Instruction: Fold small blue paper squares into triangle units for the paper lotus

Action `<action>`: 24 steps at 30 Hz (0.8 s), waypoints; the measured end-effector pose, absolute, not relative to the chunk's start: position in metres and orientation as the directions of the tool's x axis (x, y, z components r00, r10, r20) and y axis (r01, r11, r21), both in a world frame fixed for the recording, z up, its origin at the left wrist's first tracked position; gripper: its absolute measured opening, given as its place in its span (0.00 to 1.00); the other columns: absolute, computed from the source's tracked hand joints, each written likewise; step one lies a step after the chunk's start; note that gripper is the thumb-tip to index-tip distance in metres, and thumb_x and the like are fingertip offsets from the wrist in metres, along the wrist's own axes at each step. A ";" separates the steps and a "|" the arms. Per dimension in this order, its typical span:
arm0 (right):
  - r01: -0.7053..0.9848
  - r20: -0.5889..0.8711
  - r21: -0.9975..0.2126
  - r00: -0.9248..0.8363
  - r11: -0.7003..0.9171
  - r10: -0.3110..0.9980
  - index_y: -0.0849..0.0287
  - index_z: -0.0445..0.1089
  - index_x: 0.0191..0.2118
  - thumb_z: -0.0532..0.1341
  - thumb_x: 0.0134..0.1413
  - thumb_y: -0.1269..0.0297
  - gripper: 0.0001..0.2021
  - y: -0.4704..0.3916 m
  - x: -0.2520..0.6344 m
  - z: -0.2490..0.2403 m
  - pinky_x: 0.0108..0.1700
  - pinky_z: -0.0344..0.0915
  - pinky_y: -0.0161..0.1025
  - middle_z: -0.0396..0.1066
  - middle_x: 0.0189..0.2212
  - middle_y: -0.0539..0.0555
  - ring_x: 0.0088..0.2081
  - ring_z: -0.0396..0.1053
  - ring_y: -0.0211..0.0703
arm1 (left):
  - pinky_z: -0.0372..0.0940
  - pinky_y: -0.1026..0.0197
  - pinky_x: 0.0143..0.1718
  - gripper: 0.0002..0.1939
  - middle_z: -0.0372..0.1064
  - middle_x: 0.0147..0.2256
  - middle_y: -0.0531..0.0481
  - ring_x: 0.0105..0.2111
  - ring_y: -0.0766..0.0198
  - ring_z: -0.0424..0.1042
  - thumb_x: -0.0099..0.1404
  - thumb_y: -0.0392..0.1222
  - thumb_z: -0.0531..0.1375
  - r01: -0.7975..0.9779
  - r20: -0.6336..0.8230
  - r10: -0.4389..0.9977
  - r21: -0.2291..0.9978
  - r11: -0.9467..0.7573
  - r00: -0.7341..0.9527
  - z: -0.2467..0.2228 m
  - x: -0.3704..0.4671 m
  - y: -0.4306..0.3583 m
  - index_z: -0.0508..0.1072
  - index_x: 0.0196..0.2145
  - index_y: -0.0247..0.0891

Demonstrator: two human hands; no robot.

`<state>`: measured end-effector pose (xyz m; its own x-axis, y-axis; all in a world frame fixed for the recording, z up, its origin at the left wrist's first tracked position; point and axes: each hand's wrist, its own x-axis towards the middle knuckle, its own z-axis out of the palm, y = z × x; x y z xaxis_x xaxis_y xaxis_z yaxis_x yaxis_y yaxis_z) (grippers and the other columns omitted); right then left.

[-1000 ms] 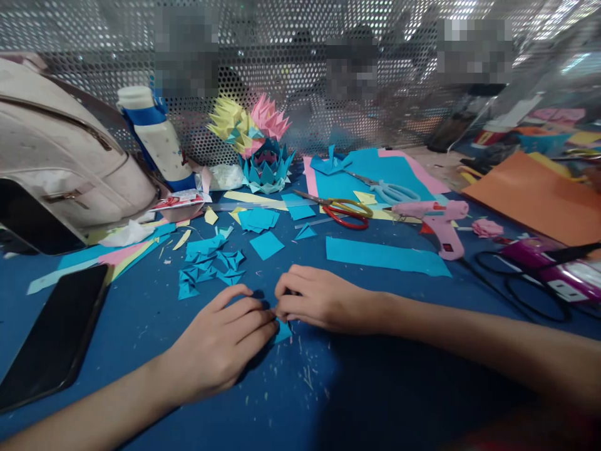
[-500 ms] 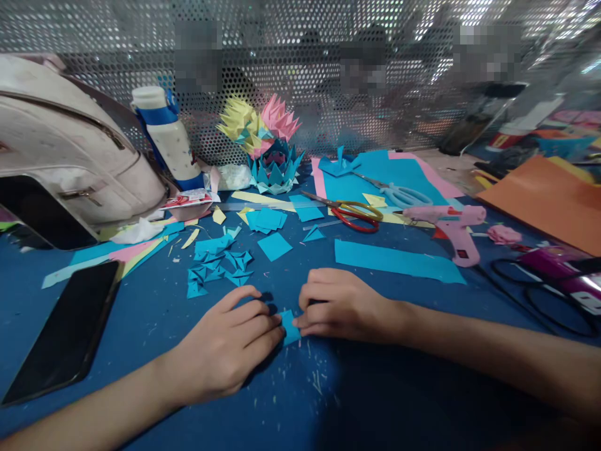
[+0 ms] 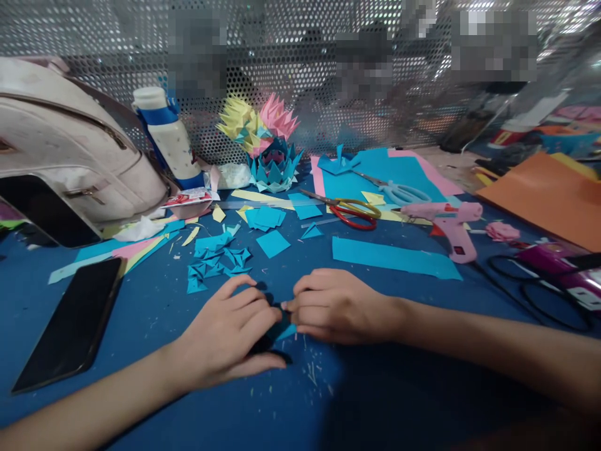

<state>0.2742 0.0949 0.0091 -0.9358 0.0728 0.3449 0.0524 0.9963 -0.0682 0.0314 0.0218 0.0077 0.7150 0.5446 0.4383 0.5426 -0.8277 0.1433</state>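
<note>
A small piece of blue paper (image 3: 284, 332) lies on the blue table between my two hands, mostly covered by fingers. My left hand (image 3: 232, 332) bends its fingers down over the paper's left side, its thumb stretched out below. From the other side, my right hand (image 3: 335, 307) is closed, with its fingertips at the paper's top and right edge. Just beyond sit a cluster of folded blue paper pieces (image 3: 213, 260), a blue square (image 3: 273, 244) and a stack of blue squares (image 3: 265, 218). A long blue strip (image 3: 394, 258) lies beyond my right hand.
Red-and-yellow-handled scissors (image 3: 354, 213), light-blue scissors (image 3: 399, 193) and a pink glue gun (image 3: 453, 222) lie at the right. Folded paper flowers (image 3: 260, 141) stand at the back. Left are a phone (image 3: 70, 322), a bottle (image 3: 166, 138) and a backpack (image 3: 79, 138).
My right hand has shifted slightly left over the paper, covering more of it. My left thumb has moved out and away from the fingers.
</note>
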 end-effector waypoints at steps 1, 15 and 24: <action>0.054 0.342 -0.045 -0.937 0.998 0.066 0.59 0.72 0.37 0.50 0.71 0.61 0.16 0.094 0.274 0.009 0.36 0.58 0.41 0.76 0.38 0.51 0.43 0.69 0.42 | 0.59 0.47 0.54 0.19 0.74 0.35 0.47 0.37 0.58 0.72 0.75 0.53 0.52 0.540 0.444 0.512 0.074 -0.838 0.735 0.007 0.032 0.022 0.70 0.43 0.33; 0.052 0.433 -0.376 -0.873 0.925 0.225 0.62 0.73 0.47 0.54 0.67 0.68 0.11 0.097 0.278 0.008 0.44 0.66 0.36 0.77 0.39 0.54 0.42 0.69 0.40 | 0.61 0.51 0.53 0.15 0.77 0.40 0.47 0.41 0.61 0.72 0.75 0.31 0.48 0.480 0.464 0.337 -0.232 -0.846 0.819 0.020 0.035 0.021 0.75 0.40 0.34; 0.120 0.377 -0.524 -0.855 0.843 0.356 0.60 0.74 0.45 0.55 0.67 0.70 0.10 0.095 0.279 0.012 0.43 0.65 0.35 0.76 0.38 0.53 0.41 0.70 0.38 | 0.64 0.53 0.42 0.14 0.74 0.38 0.44 0.37 0.59 0.70 0.76 0.33 0.48 0.513 0.467 0.391 -0.167 -0.842 0.793 0.012 0.026 0.030 0.73 0.42 0.32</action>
